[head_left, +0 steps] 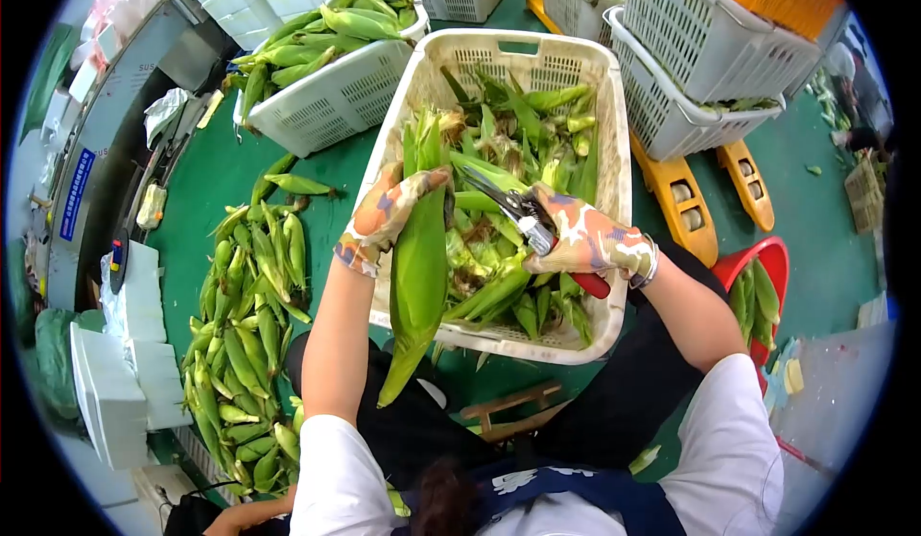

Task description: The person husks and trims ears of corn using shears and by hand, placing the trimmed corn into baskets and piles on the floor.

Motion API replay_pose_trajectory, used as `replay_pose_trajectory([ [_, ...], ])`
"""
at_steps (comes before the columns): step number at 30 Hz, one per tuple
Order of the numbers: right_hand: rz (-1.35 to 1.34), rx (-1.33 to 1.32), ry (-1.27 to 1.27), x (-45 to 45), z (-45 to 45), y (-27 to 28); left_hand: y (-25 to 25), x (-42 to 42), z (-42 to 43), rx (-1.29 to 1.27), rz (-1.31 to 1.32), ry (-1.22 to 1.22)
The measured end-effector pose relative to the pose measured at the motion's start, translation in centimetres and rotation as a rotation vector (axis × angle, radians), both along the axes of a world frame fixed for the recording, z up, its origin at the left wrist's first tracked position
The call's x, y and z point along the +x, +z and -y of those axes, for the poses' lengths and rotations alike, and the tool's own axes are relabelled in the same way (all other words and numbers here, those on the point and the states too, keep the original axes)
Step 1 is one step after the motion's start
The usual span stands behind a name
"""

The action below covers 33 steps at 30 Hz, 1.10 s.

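Note:
My left hand (pixel 391 212), in a camouflage-patterned glove, is closed around an ear of corn (pixel 419 258) in its green husk. The ear stands roughly upright in view, its pointed end toward my lap. In my right hand (pixel 587 234), gloved alike, is a pair of pruning shears (pixel 526 212) with red handles; the blades point left toward the corn, apart from it. Below both hands stands a white plastic crate (pixel 619 142) holding husk leaves, silk and cut stem pieces.
A pile of unhusked corn (pixel 245 334) lies on the green floor at left. A filled white crate (pixel 326 95) stands behind it. Stacked crates (pixel 686 104) and a yellow pallet jack (pixel 676 195) are at right, near a red bucket (pixel 772 258) with corn.

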State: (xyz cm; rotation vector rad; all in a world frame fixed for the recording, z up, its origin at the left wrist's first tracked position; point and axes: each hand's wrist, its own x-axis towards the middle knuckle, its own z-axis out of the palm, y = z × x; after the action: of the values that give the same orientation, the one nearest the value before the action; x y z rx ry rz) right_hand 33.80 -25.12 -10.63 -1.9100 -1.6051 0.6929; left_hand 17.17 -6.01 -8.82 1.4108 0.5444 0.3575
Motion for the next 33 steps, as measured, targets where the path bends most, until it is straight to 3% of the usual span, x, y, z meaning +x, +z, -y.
replay_pose_trajectory([
  [2, -0.036, -0.155, 0.040, -0.3, -0.4, 0.9, -0.8, -0.3, 0.5, 0.012, -0.030, -0.014],
  [5, -0.069, -0.124, 0.035, -0.4, -0.7, 1.9, -2.4, -0.5, 0.2, 0.025, 0.016, -0.183],
  [6, -0.079, -0.180, 0.049, -0.2, -1.2, 2.3, -3.1, -0.3, 0.5, -0.038, 0.056, -0.185],
  [8, -0.055, -0.047, 0.150, 0.6, -1.7, 2.3, -2.1, 0.2, 1.7, -0.090, -0.047, -0.206],
  [9, -0.110, -0.161, 0.187, 0.8, -1.9, 3.8, -1.9, 0.2, 2.1, -0.177, -0.033, -0.187],
  [13, -0.031, -0.018, 0.275, 2.8, -2.9, 2.9, -4.5, 0.5, 0.9, -0.292, 0.019, -0.248],
  [16, -0.097, -0.102, 0.357, 3.2, -3.8, 3.0, -4.5, 0.7, 0.8, -0.413, 0.026, -0.240],
  [18, -0.449, -0.115, 0.319, 3.1, -4.0, 1.5, -6.2, 0.6, -0.6, -0.385, 0.103, -0.264],
  [19, -0.611, -0.078, 0.255, 2.8, -4.1, 0.4, -6.5, 0.6, -1.1, -0.349, 0.050, -0.189],
  [20, -0.287, -0.209, 0.047, 2.2, -4.7, 0.1, -6.7, 0.7, -1.2, -0.314, -0.001, -0.113],
  [22, -0.453, -0.189, -0.237, 4.3, -5.8, -3.7, -6.0, 0.7, -0.3, -0.394, 0.145, -0.064],
  [23, -0.470, -0.242, -0.152, 5.7, -5.2, -3.7, -4.4, 0.3, 0.2, -0.263, 0.124, 0.010],
  [24, -0.219, 0.210, 0.327, 7.4, -4.7, -6.6, -3.6, -0.1, 0.3, -0.135, 0.109, 0.096],
  [25, -0.204, 0.209, 0.347, 7.1, -4.6, -6.0, -5.1, -0.8, -1.6, -0.169, 0.193, 0.022],
  [26, -0.274, 0.045, 0.277, 6.0, -3.9, -5.4, -2.4, -1.3, -1.1, -0.154, 0.294, 0.002],
  [28, -0.532, -0.274, 0.016, 2.7, -2.7, -3.6, -2.4, -1.7, -3.2, -0.322, 0.287, 0.368],
  [30, -0.703, -0.225, 0.126, 0.2, -1.5, -2.7, -1.3, -2.8, -5.4, -0.039, 0.159, 0.510],
  [32, -0.859, -0.229, 0.285, -3.2, -0.7, -2.5, -1.5, -3.0, -7.2, -0.223, 0.434, 0.790],
  [33, -0.534, -0.181, 0.199, -4.6, -0.2, -2.5, -1.3, -3.3, -7.6, -0.199, 0.461, 0.894],
])
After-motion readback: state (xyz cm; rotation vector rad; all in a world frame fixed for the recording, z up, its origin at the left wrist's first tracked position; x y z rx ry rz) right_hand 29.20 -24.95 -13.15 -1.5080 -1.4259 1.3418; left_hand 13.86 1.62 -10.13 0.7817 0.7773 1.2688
